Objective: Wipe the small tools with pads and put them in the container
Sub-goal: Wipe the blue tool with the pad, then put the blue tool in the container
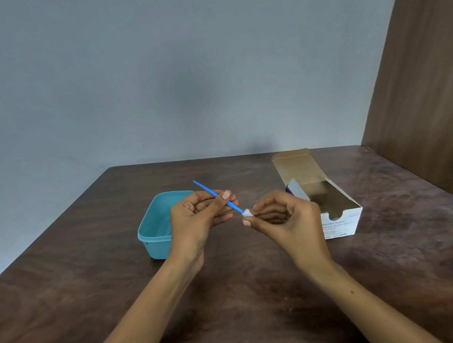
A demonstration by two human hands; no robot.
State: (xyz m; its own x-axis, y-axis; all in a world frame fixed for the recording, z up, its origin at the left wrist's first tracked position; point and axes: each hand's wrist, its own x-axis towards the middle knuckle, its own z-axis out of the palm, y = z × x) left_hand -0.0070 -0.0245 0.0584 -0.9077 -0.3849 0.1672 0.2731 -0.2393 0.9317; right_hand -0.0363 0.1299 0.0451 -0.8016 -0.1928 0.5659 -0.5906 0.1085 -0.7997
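Looking down from my head, I count 2 hands, 1 blue tool, 1 white pad, 1 teal container and 1 open cardboard box on 1 dark wooden table.

My left hand holds the tool above the table, its shaft pinched between my thumb and curled fingers; the tool is a thin, straight plastic stick, its pointed far end slanting up and left over the container's far rim. Its near end runs down to the right into the pad, which my right hand pinches between thumb and fingertips, the other fingers curled under. The pad shows only as a small white wad; most of it is hidden by my fingers, and the tool's tip is buried in it.

The container sits left of centre, just behind my left hand, a smooth rounded rectangle with a lipped rim; my hand covers its right side, so I cannot tell what lies inside. The box stands to the right, lid flap folded back, its inside shadowed. "Alcohol Swabs" is printed on its near face, the smaller print unreadable. Both of my forearms are cut off at the bottom edge.
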